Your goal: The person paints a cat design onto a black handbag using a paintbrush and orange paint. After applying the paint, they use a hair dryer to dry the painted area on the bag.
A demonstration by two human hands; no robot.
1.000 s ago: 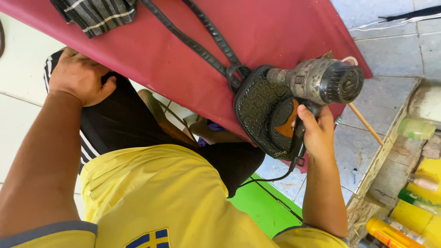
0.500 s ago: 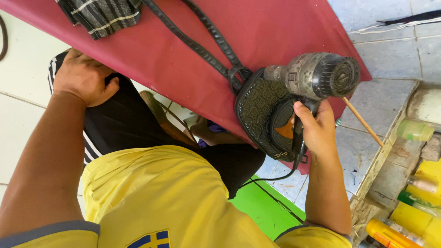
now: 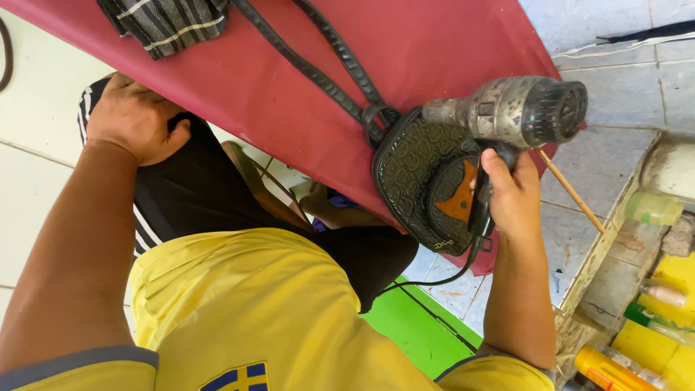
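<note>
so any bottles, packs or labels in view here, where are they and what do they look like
Yellow bottle: bottom right corner, lying down, orange band.
Yellow pack: right edge, low, flat and plain.
Pale green bottle: right edge, beside the tiled floor, rounded and translucent.
Small cream bottle: right edge, lying on its side.
Orange patch: on the black bag by the right hand, pointed shape.
No screens or signs.

Worn grey heat gun [image 3: 517,108], over black embossed bag [image 3: 423,185]
</note>
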